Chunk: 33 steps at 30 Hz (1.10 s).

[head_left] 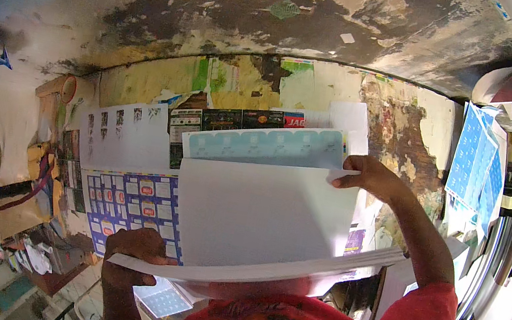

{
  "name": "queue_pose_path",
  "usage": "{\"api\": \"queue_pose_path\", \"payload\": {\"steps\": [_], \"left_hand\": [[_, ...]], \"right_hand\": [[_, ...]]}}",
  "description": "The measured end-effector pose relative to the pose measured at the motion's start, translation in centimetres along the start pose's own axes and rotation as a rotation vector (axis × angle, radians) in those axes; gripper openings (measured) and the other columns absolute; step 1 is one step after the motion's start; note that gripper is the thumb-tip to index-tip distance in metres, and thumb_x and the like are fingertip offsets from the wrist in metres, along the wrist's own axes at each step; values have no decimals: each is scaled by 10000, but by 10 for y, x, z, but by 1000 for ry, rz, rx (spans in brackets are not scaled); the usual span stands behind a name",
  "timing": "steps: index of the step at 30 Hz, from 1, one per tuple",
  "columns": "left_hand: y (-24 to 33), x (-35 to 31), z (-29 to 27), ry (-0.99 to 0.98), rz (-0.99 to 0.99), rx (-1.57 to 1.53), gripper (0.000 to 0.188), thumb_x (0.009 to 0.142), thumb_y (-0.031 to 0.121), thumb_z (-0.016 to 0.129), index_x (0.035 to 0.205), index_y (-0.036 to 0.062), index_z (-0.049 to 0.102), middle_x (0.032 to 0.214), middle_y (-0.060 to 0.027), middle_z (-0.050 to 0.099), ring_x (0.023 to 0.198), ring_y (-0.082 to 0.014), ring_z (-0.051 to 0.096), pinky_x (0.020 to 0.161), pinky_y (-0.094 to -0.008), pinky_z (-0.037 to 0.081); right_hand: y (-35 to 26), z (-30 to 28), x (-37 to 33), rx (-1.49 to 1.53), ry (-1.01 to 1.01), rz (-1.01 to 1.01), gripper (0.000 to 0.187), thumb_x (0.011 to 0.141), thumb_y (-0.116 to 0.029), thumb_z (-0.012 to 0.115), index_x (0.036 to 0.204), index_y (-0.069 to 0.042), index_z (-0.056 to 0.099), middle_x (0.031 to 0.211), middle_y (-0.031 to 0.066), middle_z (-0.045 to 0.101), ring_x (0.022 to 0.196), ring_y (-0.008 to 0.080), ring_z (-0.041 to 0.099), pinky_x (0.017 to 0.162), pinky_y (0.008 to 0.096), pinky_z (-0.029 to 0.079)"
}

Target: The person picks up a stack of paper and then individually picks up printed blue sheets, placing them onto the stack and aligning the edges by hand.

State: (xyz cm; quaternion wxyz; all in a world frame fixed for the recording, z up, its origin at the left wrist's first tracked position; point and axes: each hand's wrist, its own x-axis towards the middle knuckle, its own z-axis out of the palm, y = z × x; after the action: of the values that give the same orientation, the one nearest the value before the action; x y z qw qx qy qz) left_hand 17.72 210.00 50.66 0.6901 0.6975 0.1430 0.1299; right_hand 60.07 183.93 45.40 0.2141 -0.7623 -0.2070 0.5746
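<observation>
A large white paper sheet (252, 226) spreads in front of my chest, its near edge running into a thick stack of paper edges (278, 274). At the left end of that near edge, my left hand (138, 250) is closed on the paper stack, fingers on top. My right hand (364, 176) pinches the far right corner of the white sheet between thumb and fingers. Just beyond the sheet's far edge shows a light blue printed sheet (265, 147); its lower part is hidden behind the white one.
Beyond lie a purple printed sheet (144, 209), a white sheet with dark smudges (122, 135) and dark printed sheets (222, 120). Bright blue printed sheets (474, 158) hang at the right near a long metallic cylinder (496, 272). The wall (409, 124) is stained and peeling.
</observation>
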Motion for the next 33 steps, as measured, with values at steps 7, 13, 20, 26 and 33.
{"api": "queue_pose_path", "payload": {"steps": [7, 13, 20, 26, 33], "left_hand": [[7, 12, 16, 55, -10, -266, 366, 663, 262, 904, 912, 31, 769, 772, -102, 735, 640, -203, 649, 528, -303, 436], [2, 6, 19, 69, -14, -240, 345, 677, 282, 893, 907, 53, 774, 759, -100, 729, 634, -198, 650, 528, -305, 443], [4, -6, 31, 129, 6, -249, 322, 694, 305, 879, 901, 79, 779, 744, -99, 721, 627, -192, 650, 527, -307, 450], [5, -15, 41, 178, 21, -247, 303, 708, 324, 867, 896, 102, 784, 731, -98, 715, 621, -187, 651, 526, -309, 456], [10, -14, 30, 84, -5, -203, 282, 725, 347, 854, 890, 128, 790, 715, -96, 707, 614, -181, 651, 525, -312, 463]], "right_hand": [[34, 47, -1, 930, -129, -107, 575, 873, -209, 745, 1361, 9, 534, 1252, 147, 631, 1122, 233, 623, 991, 382, 498], [10, 54, -4, 358, 72, -198, 466, 984, -310, 622, 1396, -105, 553, 1237, 108, 658, 1092, 173, 611, 978, 309, 469], [11, 99, -12, -322, 157, -572, 704, 953, -34, 566, 1557, -95, 208, 1529, 215, 368, 1371, 390, 425, 1138, 426, 386], [11, 120, -8, -578, 254, -671, 793, 912, 0, 586, 1549, -7, 113, 1571, 256, 248, 1459, 371, 281, 1201, 491, 249], [23, 110, 17, -704, 299, -594, 842, 875, -35, 625, 1554, -27, 127, 1594, 239, 201, 1493, 362, 199, 1213, 523, 182]]}}
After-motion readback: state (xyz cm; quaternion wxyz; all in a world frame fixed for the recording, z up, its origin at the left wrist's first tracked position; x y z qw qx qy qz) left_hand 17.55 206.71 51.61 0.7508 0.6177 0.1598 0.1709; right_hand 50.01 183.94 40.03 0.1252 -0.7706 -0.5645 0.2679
